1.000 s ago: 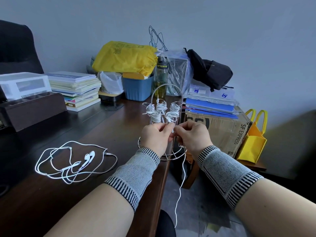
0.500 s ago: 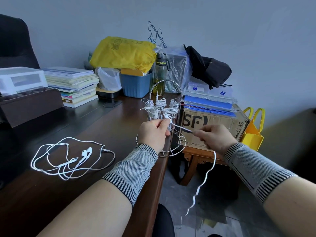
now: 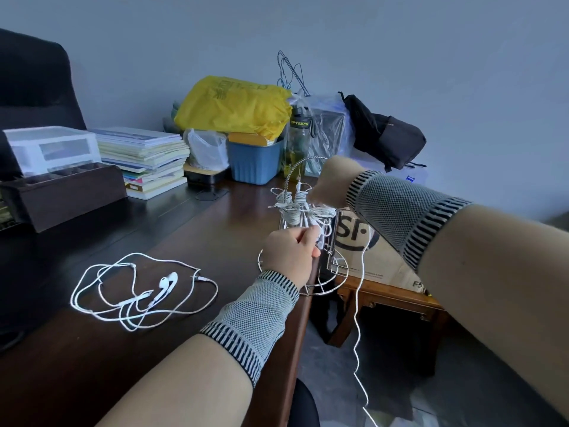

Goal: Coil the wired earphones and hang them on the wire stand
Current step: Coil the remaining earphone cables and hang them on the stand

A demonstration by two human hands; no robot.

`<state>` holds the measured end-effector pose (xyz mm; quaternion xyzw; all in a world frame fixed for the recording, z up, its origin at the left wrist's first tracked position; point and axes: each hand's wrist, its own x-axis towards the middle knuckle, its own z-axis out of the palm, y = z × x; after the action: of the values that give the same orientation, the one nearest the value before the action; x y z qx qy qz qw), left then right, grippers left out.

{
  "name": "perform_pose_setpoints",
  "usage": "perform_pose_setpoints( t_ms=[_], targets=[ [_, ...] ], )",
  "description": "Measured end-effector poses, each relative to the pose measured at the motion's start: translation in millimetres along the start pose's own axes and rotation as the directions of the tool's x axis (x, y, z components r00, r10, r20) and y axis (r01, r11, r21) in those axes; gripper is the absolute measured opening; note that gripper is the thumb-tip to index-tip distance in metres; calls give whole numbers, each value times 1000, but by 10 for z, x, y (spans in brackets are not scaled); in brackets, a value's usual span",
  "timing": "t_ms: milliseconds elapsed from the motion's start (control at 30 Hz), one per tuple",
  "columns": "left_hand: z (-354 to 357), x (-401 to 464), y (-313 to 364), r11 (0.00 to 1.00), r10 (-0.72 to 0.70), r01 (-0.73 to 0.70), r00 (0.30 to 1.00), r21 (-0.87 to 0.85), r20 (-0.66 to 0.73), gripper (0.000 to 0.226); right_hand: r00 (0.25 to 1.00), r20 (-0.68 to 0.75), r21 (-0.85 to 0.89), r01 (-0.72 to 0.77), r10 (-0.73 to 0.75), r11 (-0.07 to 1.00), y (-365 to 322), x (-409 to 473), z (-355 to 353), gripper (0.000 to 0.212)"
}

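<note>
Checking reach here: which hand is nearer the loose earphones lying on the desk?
Left. The left hand is just right of the loose earphones; the right hand is farther, up at the wire stand.

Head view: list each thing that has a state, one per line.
left hand: gripping white earphone cable in front of the stand
right hand: raised over the stand, fingers hidden
wire stand: upright at desk edge, coiled earphones hung on it
loose earphones: uncoiled, lying on the desk
trailing cable: hanging past the desk edge
</note>
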<state>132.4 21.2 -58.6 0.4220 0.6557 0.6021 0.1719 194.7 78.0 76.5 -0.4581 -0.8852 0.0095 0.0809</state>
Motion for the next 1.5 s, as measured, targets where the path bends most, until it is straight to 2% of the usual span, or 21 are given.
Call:
perform_pose_setpoints(
  t_ms=[133, 267, 400, 500, 567, 600, 633, 700, 733, 800, 900, 1033, 1200, 1333, 1400, 1500],
  targets=[
    [-1, 28, -10, 1000, 2, -2, 1000, -1, 0, 34, 992, 103, -124, 90, -78, 988, -155, 20, 26, 36],
    [-14, 29, 4, 999, 26, -26, 1000, 27, 0, 36, 969, 138, -327, 238, -203, 914, -213, -125, 22, 31],
    [-35, 20, 12, 998, 19, -19, 1000, 62, 13, 42, 920, 95, -519, 373, -381, 769, -267, -340, 73, 18],
    [-16, 56, -36, 999, -30, 31, 999, 23, -17, 52, 876, 49, -561, 421, -480, 713, -247, -474, 182, 17],
    [14, 63, -43, 999, -41, 41, 999, 27, -15, 55, 812, -79, -562, 444, -579, 698, -167, -549, 314, 17],
    [18, 63, -58, 999, -34, 34, 999, 40, -10, 55, 777, -175, -526, 446, -605, 725, -102, -570, 388, 18],
    [20, 54, -62, 999, -31, 32, 999, 21, -9, 55, 773, -275, -450, 422, -572, 787, -17, -589, 471, 15],
    [1, 40, -51, 1000, -23, 23, 1000, 20, -21, 54, 826, -417, -151, 349, -380, 925, 161, -593, 633, 14],
    [-12, 37, -40, 999, -33, 33, 999, 18, -20, 50, 852, -450, 23, 311, -268, 950, 244, -598, 703, 14],
    [-27, 22, -16, 999, -7, 8, 1000, 54, -14, 42, 865, -498, 288, 232, -62, 929, 356, -595, 788, 11],
    [-39, 2, 9, 996, 54, -51, 998, 68, -32, 32, 896, -420, 532, 114, 144, 839, 445, -562, 884, 10],
    [-47, -14, 1, 993, 67, -65, 998, 99, -18, 26, 918, -333, 682, 79, 213, 727, 433, -552, 954, 12],
    [-34, 4, -26, 986, 80, -77, 997, 148, -15, 29, 904, -282, 794, 32, 321, 607, 395, -524, 1015, 13],
    [-21, -1, -4, 990, 71, -67, 997, 127, -30, 37, 905, -261, 786, -2, 335, 618, 425, -514, 1007, 15],
    [-27, -11, 14, 993, 54, -50, 998, 102, -30, 34, 913, -246, 776, -16, 325, 631, 460, -517, 989, 16],
    [-27, -19, 15, 996, 36, -34, 999, 80, -19, 32, 943, -162, 765, -67, 292, 640, 545, -543, 941, 15]
  ],
)
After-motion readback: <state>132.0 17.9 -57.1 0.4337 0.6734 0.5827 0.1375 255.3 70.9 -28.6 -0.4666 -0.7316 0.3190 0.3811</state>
